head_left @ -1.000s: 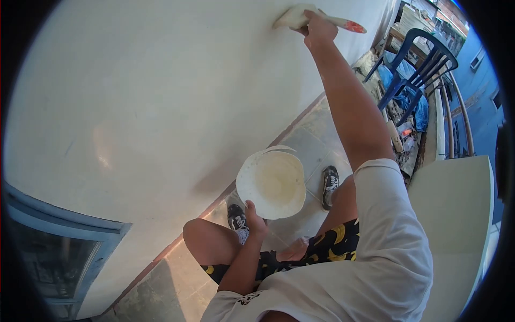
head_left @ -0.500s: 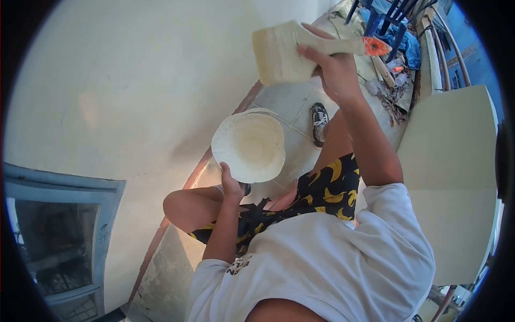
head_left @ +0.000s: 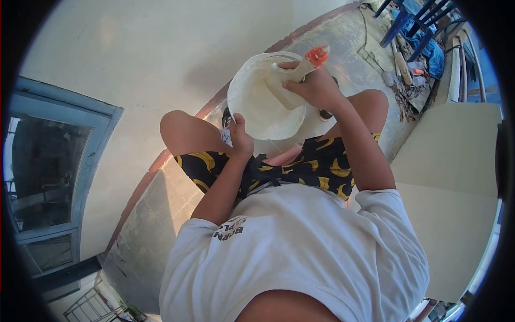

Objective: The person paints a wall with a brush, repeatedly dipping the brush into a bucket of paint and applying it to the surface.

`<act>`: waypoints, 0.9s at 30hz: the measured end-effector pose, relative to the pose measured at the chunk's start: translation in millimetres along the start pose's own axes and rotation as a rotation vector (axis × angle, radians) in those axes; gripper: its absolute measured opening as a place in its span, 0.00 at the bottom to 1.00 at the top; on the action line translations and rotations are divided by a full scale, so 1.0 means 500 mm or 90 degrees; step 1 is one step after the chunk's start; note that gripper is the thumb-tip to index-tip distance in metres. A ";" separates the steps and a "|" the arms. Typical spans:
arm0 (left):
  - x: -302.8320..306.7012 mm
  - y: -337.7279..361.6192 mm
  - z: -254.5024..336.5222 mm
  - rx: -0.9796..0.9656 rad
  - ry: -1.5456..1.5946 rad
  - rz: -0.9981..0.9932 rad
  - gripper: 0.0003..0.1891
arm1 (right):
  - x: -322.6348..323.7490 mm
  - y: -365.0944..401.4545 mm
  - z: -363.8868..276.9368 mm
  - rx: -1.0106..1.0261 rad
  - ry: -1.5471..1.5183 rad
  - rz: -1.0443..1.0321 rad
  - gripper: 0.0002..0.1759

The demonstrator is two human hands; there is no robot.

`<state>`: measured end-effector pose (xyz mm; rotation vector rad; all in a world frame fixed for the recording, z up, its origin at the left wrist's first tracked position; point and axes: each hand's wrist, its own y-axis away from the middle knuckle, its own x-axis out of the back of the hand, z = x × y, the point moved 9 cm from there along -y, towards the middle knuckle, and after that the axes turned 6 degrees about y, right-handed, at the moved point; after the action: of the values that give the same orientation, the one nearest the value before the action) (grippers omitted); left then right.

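My left hand (head_left: 240,138) grips the near rim of a white paint bucket (head_left: 252,99) held above my knees. My right hand (head_left: 316,88) holds a wide paintbrush (head_left: 292,80) with a paint-coated handle and an orange tip; its bristles reach down inside the bucket, partly hidden by the rim and my fingers. I am seated, in a white shirt and black shorts with a banana print. The cream-painted wall (head_left: 161,48) rises just in front of me.
A blue-framed window (head_left: 48,166) sits in the wall at left. A blue plastic chair (head_left: 413,19) and a heap of cloths and tools (head_left: 407,75) lie at upper right. A pale low parapet (head_left: 456,177) runs along my right. Grey tiled floor below.
My right hand has come down from the wall and put the brush into the bucket. The view has tilted downward, and the bucket has stayed in my left hand.
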<state>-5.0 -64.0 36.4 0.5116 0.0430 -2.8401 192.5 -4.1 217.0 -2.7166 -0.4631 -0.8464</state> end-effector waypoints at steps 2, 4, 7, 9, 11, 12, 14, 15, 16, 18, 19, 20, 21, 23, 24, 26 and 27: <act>-0.050 0.015 0.060 -0.075 0.025 -0.032 0.34 | -0.016 -0.026 0.003 0.019 0.024 -0.006 0.22; -0.057 0.020 0.068 -0.081 0.033 -0.009 0.33 | -0.024 -0.040 -0.012 0.040 0.122 -0.014 0.22; -0.071 0.025 0.083 -0.086 0.047 -0.020 0.32 | -0.043 -0.057 -0.017 0.012 0.206 -0.045 0.21; -0.083 0.029 0.090 -0.075 0.082 -0.036 0.32 | -0.047 -0.056 -0.023 -0.006 0.222 -0.057 0.21; -0.089 0.033 0.092 -0.063 0.114 -0.052 0.33 | -0.057 -0.058 -0.012 -0.026 0.236 -0.069 0.20; -0.090 0.036 0.092 -0.058 0.104 -0.052 0.32 | -0.060 -0.061 -0.008 -0.011 0.236 -0.057 0.20; -0.094 0.038 0.094 -0.053 0.094 -0.052 0.32 | -0.061 -0.064 0.001 0.005 0.237 -0.044 0.20; -0.095 0.037 0.097 -0.052 0.100 -0.052 0.31 | -0.063 -0.065 -0.001 -0.013 0.234 -0.055 0.20; -0.098 0.037 0.099 -0.052 0.106 -0.054 0.31 | -0.063 -0.064 0.001 -0.029 0.230 -0.066 0.20; -0.103 0.039 0.104 -0.060 0.109 -0.030 0.30 | -0.065 -0.069 0.004 -0.024 0.227 -0.064 0.20; -0.098 0.040 0.105 -0.067 0.110 -0.005 0.30 | -0.067 -0.070 0.006 -0.019 0.223 -0.063 0.20; -0.097 0.038 0.104 -0.067 0.111 -0.004 0.30 | -0.068 -0.072 0.007 -0.019 0.223 -0.063 0.20; -0.097 0.036 0.106 -0.076 0.105 -0.006 0.30 | -0.069 -0.075 0.010 -0.023 0.226 -0.065 0.20; -0.097 0.033 0.107 -0.085 0.101 -0.005 0.31 | -0.069 -0.079 0.012 -0.027 0.230 -0.069 0.20; -0.097 0.031 0.105 -0.081 0.098 -0.008 0.31 | -0.068 -0.080 0.015 -0.042 0.227 -0.080 0.21; -0.098 0.023 0.107 -0.077 0.094 -0.012 0.31 | -0.060 -0.079 0.016 -0.057 0.222 -0.089 0.21; -0.096 0.017 0.109 -0.078 0.097 -0.002 0.31 | -0.039 -0.077 0.000 -0.019 0.127 -0.032 0.19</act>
<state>22.1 -64.7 104.1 0.7002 0.2454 -2.7740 163.2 26.7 211.1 -2.6208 -0.4798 -1.1326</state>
